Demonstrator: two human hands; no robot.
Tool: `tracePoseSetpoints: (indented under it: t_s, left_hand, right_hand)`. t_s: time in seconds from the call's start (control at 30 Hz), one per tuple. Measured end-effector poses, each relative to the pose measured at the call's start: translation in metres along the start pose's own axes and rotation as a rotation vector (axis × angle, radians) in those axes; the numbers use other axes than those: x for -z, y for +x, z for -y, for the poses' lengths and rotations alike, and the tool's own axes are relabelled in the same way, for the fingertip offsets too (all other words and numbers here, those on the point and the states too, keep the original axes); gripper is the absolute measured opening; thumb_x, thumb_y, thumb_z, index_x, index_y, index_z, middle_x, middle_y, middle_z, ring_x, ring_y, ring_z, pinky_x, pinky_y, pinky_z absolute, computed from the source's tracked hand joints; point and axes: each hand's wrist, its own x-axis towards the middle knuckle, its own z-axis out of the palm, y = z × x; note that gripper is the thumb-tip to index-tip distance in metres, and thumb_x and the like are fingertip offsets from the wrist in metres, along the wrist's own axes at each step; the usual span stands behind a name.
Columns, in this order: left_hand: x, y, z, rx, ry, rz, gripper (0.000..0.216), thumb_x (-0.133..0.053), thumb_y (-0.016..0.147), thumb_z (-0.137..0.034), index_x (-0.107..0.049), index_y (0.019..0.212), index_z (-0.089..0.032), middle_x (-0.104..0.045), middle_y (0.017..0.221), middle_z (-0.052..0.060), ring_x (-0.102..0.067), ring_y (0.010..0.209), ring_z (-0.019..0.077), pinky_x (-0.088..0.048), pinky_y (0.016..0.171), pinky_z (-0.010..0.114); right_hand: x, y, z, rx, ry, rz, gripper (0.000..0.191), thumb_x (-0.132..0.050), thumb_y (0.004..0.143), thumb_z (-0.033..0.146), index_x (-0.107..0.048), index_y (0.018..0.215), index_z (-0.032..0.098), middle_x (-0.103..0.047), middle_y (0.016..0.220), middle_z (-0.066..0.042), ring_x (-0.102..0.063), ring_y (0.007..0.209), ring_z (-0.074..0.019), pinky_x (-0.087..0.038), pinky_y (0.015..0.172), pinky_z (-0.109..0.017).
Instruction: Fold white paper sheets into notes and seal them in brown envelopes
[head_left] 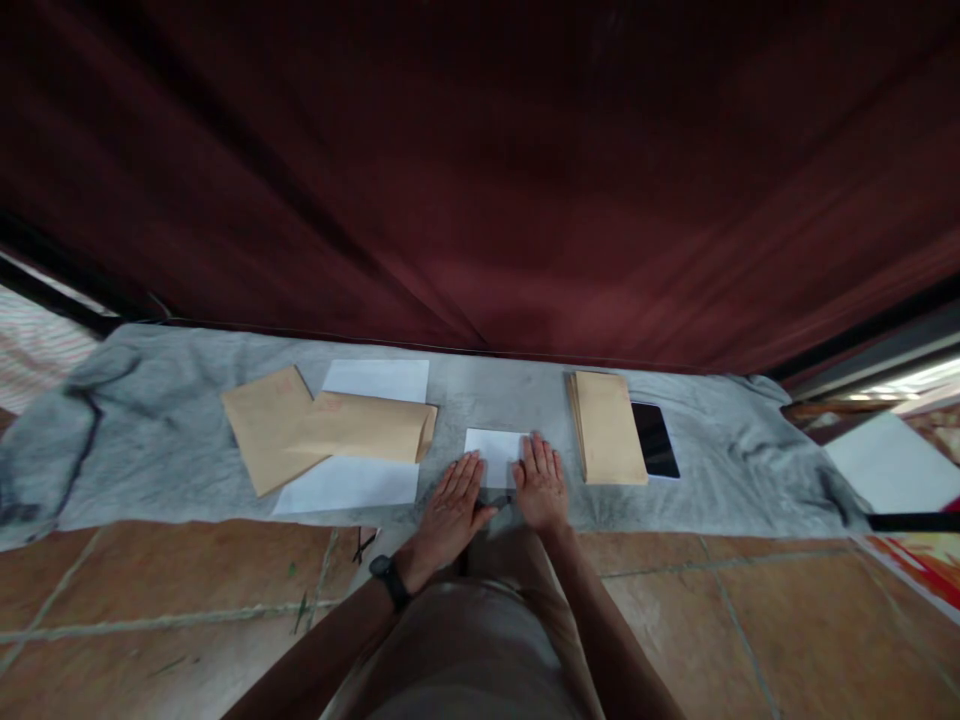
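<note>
A small white sheet of paper (500,458), perhaps folded, lies flat on the grey cloth in front of me. My left hand (454,500) rests flat on its left edge, fingers stretched out and thumb pointing inward. On its right edge lies my right hand (541,483), also flat with the fingers extended. Neither hand grips anything. To the left, brown envelopes (360,425) overlap one another on top of larger white paper sheets (352,487). A stack of brown envelopes (611,430) sits right of my right hand.
A dark-screened phone or tablet (656,440) lies beside the envelope stack. The grey cloth (720,440) covers a long narrow surface. Behind it hangs a dark red curtain (480,200). Tiled floor (187,570) shows along the near edge, and a white panel (896,462) stands far right.
</note>
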Motion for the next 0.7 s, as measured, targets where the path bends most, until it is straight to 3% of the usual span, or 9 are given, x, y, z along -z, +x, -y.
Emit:
tracePoseSetpoints:
  t_s: [0.13, 0.23, 0.47, 0.6, 0.7]
  left_hand:
    - [-0.002, -0.003, -0.008, 0.072, 0.037, -0.023, 0.078, -0.044, 0.102, -0.055, -0.028, 0.160, -0.007, -0.030, 0.165, 0.025, -0.024, 0.155, 0.0343, -0.029, 0.126, 0.054]
    - [-0.007, -0.003, -0.010, 0.074, 0.036, -0.053, 0.080, -0.043, 0.101, -0.056, -0.023, 0.162, -0.007, -0.030, 0.164, 0.026, -0.025, 0.155, 0.0361, -0.030, 0.124, 0.057]
    - [-0.013, -0.004, -0.009, 0.058, 0.103, -0.111, 0.080, -0.044, 0.102, -0.055, -0.023, 0.161, -0.006, -0.031, 0.164, 0.024, -0.025, 0.155, 0.0338, -0.028, 0.125, 0.053]
    - [-0.014, -0.006, -0.009, 0.060, 0.104, -0.144, 0.076, -0.044, 0.102, -0.055, -0.029, 0.159, -0.007, -0.034, 0.164, 0.022, -0.027, 0.155, 0.0311, -0.027, 0.126, 0.050]
    - [-0.012, -0.007, -0.007, 0.077, -0.027, -0.152, 0.072, -0.046, 0.102, -0.053, -0.032, 0.158, -0.010, -0.035, 0.164, 0.020, -0.028, 0.155, 0.0303, -0.026, 0.126, 0.050]
  right_hand:
    - [0.010, -0.001, -0.011, -0.132, 0.032, -0.038, 0.051, -0.042, 0.104, 0.031, -0.048, 0.150, 0.011, -0.051, 0.152, -0.021, -0.049, 0.138, -0.0343, -0.039, 0.112, -0.051]
    - [0.019, 0.007, -0.012, -0.210, 0.078, -0.025, 0.041, -0.045, 0.101, 0.029, -0.060, 0.136, 0.015, -0.066, 0.129, -0.020, -0.062, 0.117, -0.0317, -0.048, 0.100, -0.045]
    - [0.027, 0.032, -0.012, -0.462, 0.416, 0.110, 0.027, -0.055, 0.091, 0.027, -0.066, 0.114, 0.017, -0.073, 0.099, -0.011, -0.069, 0.095, -0.0234, -0.049, 0.083, -0.029]
    - [0.031, 0.036, -0.015, -0.445, 0.574, 0.156, 0.015, -0.059, 0.085, 0.030, -0.069, 0.088, 0.019, -0.071, 0.079, -0.005, -0.067, 0.078, -0.0215, -0.048, 0.071, -0.028]
    - [0.033, 0.032, -0.015, -0.392, 0.679, 0.177, 0.018, -0.059, 0.081, 0.034, -0.070, 0.083, 0.020, -0.072, 0.076, -0.004, -0.066, 0.073, -0.0209, -0.049, 0.068, -0.028]
